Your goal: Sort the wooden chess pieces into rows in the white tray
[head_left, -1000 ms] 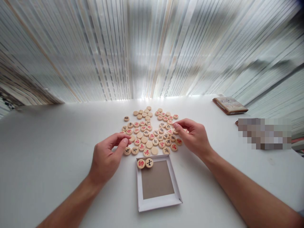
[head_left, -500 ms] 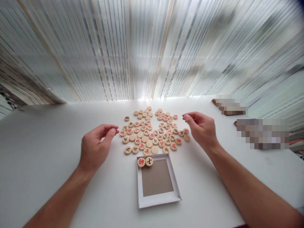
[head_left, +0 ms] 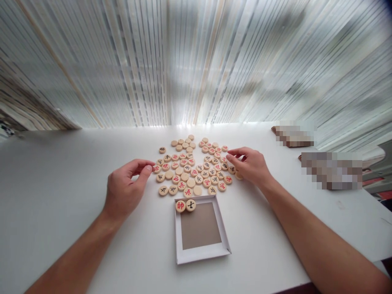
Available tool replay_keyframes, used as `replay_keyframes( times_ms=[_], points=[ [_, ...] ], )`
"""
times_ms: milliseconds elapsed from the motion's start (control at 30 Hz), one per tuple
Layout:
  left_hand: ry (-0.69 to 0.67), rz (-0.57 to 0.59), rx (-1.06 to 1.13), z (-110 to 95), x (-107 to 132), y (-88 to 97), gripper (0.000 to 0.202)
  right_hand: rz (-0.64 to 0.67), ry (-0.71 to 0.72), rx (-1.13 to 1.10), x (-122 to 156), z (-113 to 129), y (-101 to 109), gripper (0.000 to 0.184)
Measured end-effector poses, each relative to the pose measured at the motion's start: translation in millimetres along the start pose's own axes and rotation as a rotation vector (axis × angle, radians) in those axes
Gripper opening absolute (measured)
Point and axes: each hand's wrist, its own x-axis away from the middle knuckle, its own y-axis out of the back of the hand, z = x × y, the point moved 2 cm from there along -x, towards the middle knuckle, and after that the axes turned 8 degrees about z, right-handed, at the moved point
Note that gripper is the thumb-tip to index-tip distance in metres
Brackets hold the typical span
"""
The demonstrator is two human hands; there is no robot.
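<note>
Many round wooden xiangqi pieces (head_left: 198, 179) lie spread on the white table, some with red or black characters and others blank side up. My left hand (head_left: 127, 185) is at the left edge of the spread, its fingers loosely curved and holding nothing I can see. Its fingertips are beside a red-marked piece (head_left: 157, 168). On the right, my right hand (head_left: 249, 164) has thumb and index finger a little apart, close to another red-marked piece (head_left: 224, 159); contact is unclear. A shallow white box (head_left: 202, 256) holds a red piece (head_left: 180, 206) and a black piece (head_left: 190, 205) at its upper left.
The white table (head_left: 61, 196) extends around the pieces and box. Two blurred-out brown-edged objects (head_left: 286, 141) lie at the right. A striped curtain (head_left: 153, 61) hangs behind the table.
My right hand has moved left and slightly down, towards the right-hand pieces. My left hand has hardly moved. The view has shifted slightly; the two pieces in the box remain there.
</note>
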Motion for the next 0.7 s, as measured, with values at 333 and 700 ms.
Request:
replay_keyframes(
  times_ms=[333, 700],
  points=[
    [-0.013, 0.009, -0.024, -4.0, 2.1, -2.8, 0.024, 0.085, 0.056, 0.047, -1.5, -0.1, -4.4, 0.028],
    [-0.023, 0.024, -0.022, -6.1, 4.3, -5.1, 0.024, 0.024, 0.077, -0.073, 5.4, 9.4, -7.1, 0.026]
  ],
)
